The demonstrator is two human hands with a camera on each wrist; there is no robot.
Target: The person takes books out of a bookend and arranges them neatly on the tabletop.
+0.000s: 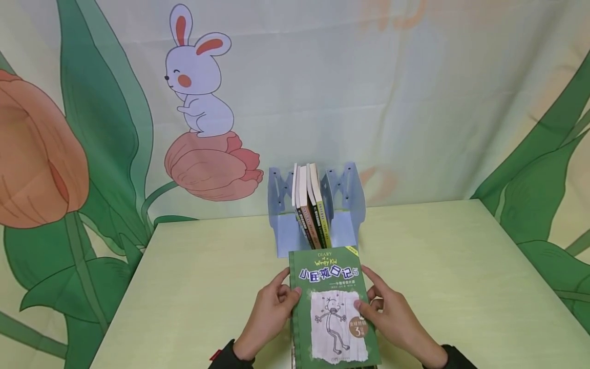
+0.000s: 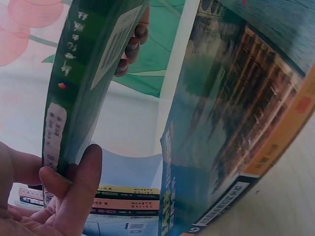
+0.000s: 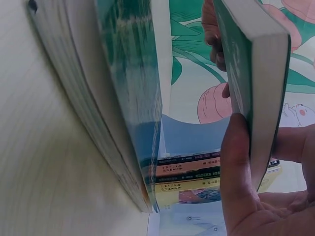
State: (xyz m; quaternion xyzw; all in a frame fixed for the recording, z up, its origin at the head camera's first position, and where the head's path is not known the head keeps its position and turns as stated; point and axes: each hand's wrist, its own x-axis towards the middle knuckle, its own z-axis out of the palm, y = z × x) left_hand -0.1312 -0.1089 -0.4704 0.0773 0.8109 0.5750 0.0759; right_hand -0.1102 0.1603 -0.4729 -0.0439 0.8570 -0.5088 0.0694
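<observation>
Green book (image 1: 334,307), front cover facing the head camera, gripped at both side edges. Left hand (image 1: 271,312): pinches the spine edge, thumb on the cover. Right hand (image 1: 394,315): pinches the opposite edge in the same manner. Beneath both hands, apart from the green book, a blue-covered book (image 2: 221,108) lies over the pale table (image 1: 438,266). Beyond the hands, a blue bookstand (image 1: 354,205) holds several slim books (image 1: 313,205), slightly leaning; farther off hangs a printed backdrop (image 1: 299,77).
</observation>
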